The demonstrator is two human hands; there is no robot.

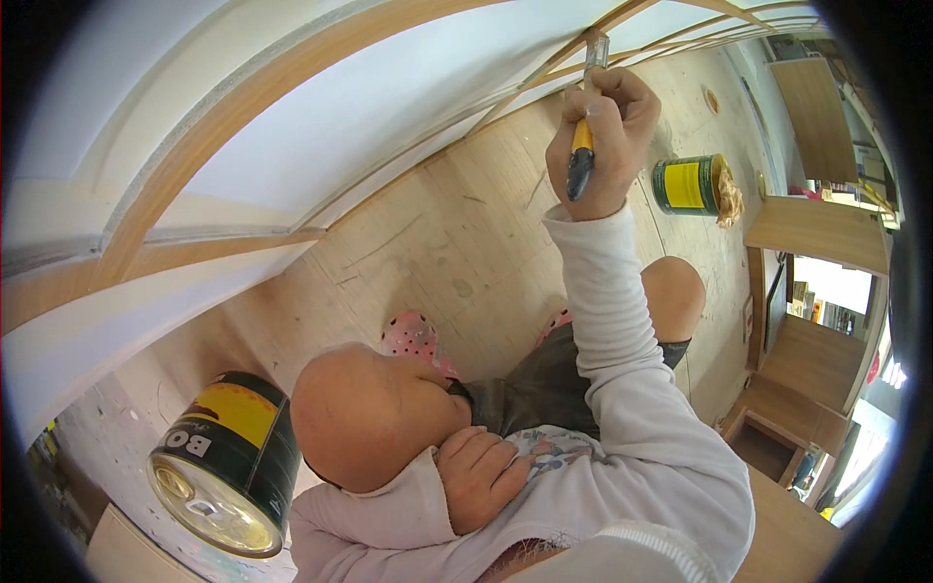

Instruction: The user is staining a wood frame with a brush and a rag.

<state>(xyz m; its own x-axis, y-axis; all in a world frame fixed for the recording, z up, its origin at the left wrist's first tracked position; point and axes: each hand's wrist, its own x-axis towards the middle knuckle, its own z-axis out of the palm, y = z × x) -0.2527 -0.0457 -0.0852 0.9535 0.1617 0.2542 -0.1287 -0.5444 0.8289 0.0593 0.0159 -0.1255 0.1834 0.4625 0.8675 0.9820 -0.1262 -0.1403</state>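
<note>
My right hand is closed around a paintbrush with a yellow and black handle. The brush head points away from me, and its tip is against a wooden strip of the panelled frame at the top of the view. My left hand lies across my lap against my shirt, near my bent knee. Its fingers rest loosely and nothing shows in them. White panels fill the gaps between the wooden strips.
A dark green and yellow metal can stands close on my left. A smaller green can with brown, crumpled matter at its rim is on the wooden floor, right of my brush hand. Wooden shelving lines the right side.
</note>
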